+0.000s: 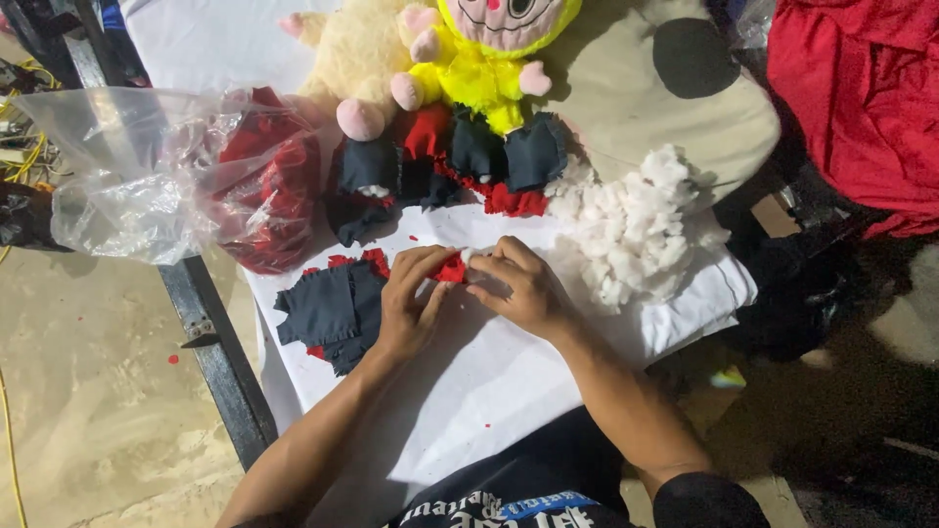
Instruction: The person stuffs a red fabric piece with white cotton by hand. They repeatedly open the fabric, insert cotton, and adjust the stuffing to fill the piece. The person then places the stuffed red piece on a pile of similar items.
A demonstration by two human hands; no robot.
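Head view, looking down at a desk (509, 381) covered with white cloth. Both hands meet near the middle of it, pinching a small red fabric piece (451, 269). The left hand (409, 305) has its fingers (423, 262) closed on the piece's left side, and the right hand (518, 286) has its fingers (489, 266) closed on the right side, where a tuft of white stuffing shows. The piece is too hidden by the fingers to tell its long axis or which way it points.

Just left of the red piece lies a stack of dark blue fabric cutouts (331, 311) with red edges showing beneath. Beyond the piece, more dark blue and red sewn pieces (440, 161) lie in a row. Farther beyond sits a yellow plush doll (484, 59). Right of the piece is a heap of white stuffing (636, 220). Far left of it, a clear plastic bag (176, 176) holds red cloth.
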